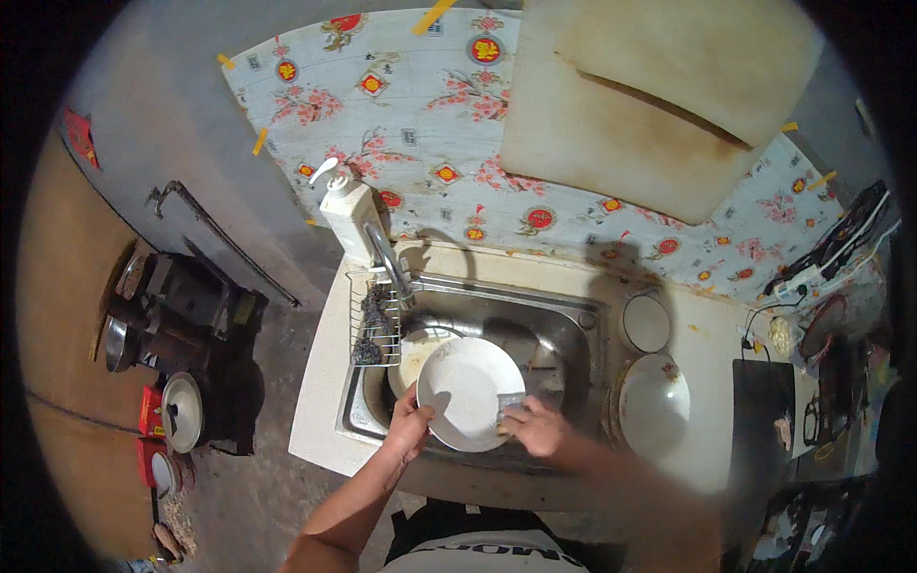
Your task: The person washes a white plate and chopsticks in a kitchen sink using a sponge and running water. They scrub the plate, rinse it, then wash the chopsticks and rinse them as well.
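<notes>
Over a steel sink (pixel 573 401), my left hand (pixel 410 424) grips the left rim of a white plate (pixel 469 387), thumb on its face. My right hand (pixel 531 427) is at the plate's right edge, its fingers closed on a small scrubbing pad (pixel 510 407), greyish and partly hidden, that lies against the plate. Behind the plate, another pale dish (pixel 415 351) sits in the left part of the sink, partly covered. A metal faucet (pixel 390 265) reaches over the sink's back left corner, beside a wire rack (pixel 354 315) with dark scouring pads (pixel 375 308).
A white pump bottle (pixel 351 215) stands behind the faucet. Right of the sink are stacked plates (pixel 655 401) and a white bowl (pixel 646 322). Cutting boards (pixel 616 143) lean at the back wall. A lidded pot (pixel 183 412) stands at far left, cables (pixel 831 258) at far right.
</notes>
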The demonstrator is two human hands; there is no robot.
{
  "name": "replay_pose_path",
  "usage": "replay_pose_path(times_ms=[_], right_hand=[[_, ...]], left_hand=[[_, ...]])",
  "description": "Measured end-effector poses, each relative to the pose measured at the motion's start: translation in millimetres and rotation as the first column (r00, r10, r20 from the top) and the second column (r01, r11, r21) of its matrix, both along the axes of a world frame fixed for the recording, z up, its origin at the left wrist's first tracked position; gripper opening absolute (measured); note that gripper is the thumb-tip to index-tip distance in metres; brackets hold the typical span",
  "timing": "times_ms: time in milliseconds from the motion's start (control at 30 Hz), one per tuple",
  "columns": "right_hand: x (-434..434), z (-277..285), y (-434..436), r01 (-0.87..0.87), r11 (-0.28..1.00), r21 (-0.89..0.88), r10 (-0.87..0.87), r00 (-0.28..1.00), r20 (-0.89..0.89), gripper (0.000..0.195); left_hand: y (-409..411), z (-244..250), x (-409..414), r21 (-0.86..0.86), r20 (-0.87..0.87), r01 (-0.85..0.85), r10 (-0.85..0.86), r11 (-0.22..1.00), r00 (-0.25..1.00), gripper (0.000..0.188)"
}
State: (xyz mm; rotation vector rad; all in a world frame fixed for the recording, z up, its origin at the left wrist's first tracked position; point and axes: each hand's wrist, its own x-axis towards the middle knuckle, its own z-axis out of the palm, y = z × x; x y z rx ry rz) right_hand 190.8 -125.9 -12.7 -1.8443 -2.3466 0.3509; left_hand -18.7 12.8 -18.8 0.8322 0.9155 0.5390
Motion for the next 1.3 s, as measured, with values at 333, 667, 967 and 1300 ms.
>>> replay_pose_path(times_ms=[333,667,967,1300], right_hand=[[18.1,-42.6,37.4,0.485,0.803,0.346,-0.447,0.874,-0.188,0.033],[6.9,-141.4,-9.4,0.453,0.709,-0.54,0.183,-0.858,-0.48,0.044],[-15.7,-145.8,-34.5,0.681,0.622,-0.387,-0.08,-0.437,-0.896,0.039],[-11.9,-152.5,-54.9,0.634,0.548,-0.546,-0.42,-0.356,-0.835,0.034]], left_hand=[[1.4,12.3,16.4,-0.054,-0.117,-0.03,0.024,0.998,0.993,0.048],[-28.3,79.6,77.8,-0.183,0.021,0.095,-0.092,0.979,0.996,0.048],[-118.5,67.6,237.6,-0.056,0.037,0.496,-0.495,0.866,0.868,0.033],[-137.8,34.6,271.6,0.381,-0.45,0.717,-0.561,0.584,0.695,0.035]])
